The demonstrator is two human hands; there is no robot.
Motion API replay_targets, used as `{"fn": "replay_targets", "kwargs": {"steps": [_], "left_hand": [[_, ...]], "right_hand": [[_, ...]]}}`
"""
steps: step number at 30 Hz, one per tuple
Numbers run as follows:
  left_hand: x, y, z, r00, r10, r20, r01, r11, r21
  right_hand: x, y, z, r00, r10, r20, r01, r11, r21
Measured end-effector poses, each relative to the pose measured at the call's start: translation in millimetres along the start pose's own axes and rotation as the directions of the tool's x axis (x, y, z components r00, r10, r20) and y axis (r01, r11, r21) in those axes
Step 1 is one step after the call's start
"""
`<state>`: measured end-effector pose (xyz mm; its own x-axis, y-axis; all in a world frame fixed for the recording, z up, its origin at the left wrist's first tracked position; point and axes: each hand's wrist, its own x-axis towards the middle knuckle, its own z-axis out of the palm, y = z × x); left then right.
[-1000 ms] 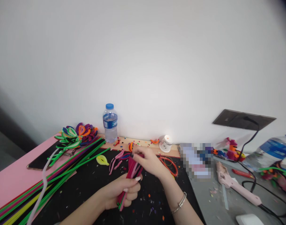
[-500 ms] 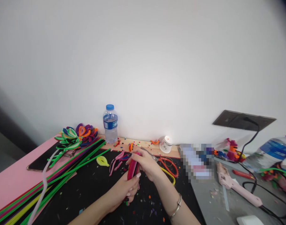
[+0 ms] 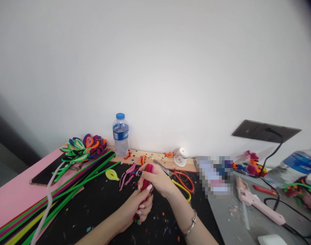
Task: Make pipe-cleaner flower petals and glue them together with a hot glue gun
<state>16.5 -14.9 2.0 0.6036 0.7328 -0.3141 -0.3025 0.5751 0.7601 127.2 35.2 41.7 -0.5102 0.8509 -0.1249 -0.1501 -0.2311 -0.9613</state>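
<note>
A bundle of red and pink pipe cleaners (image 3: 149,168) stands upright between my hands over the black mat (image 3: 94,211). My left hand (image 3: 138,204) is closed round its lower part, thumb along the side. Higher up, my right hand (image 3: 155,178) has its fingers wrapped about the upper end, so much of the bundle is hidden. Just left of the hands lie pink and purple pipe cleaner pieces (image 3: 127,177) and a yellow loop (image 3: 112,175). Scissors with red and yellow handles (image 3: 186,183) lie to the right, partly behind my right wrist.
Long coloured pipe cleaners (image 3: 76,190) spread across the left, beside a fuzzy flower (image 3: 79,146) and a phone (image 3: 43,173). A water bottle (image 3: 120,136) and paper cup (image 3: 180,157) stand by the wall. On the right are a pink glue gun (image 3: 260,204) and its black cable (image 3: 276,194).
My right hand has closed in round the top of the bundle, its fingers now lower and wrapped about it. My left hand still grips the lower part.
</note>
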Motion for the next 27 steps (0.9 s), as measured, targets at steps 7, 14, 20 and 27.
{"fn": "replay_targets", "kwargs": {"steps": [7, 14, 20, 27], "left_hand": [[-4, 7, 2.2, 0.999, -0.025, -0.021, 0.025, 1.0, 0.0], [2, -7, -1.2, 0.997, 0.03, -0.067, -0.019, 0.986, 0.165], [-3, -3, -2.6, 0.993, -0.068, 0.098, 0.073, 0.996, -0.049], [-8, 9, -1.3, 0.991, 0.023, 0.135, -0.006, 0.992, -0.123]], "right_hand": [[1, 1, -3, 0.999, -0.033, 0.009, 0.033, 0.999, 0.022], [4, 7, 0, 0.989, -0.129, -0.077, 0.134, 0.988, 0.072], [2, 5, -5, 0.996, -0.091, 0.007, 0.091, 0.995, -0.032], [-4, -5, 0, 0.993, -0.062, 0.099, 0.076, 0.986, -0.145]]}}
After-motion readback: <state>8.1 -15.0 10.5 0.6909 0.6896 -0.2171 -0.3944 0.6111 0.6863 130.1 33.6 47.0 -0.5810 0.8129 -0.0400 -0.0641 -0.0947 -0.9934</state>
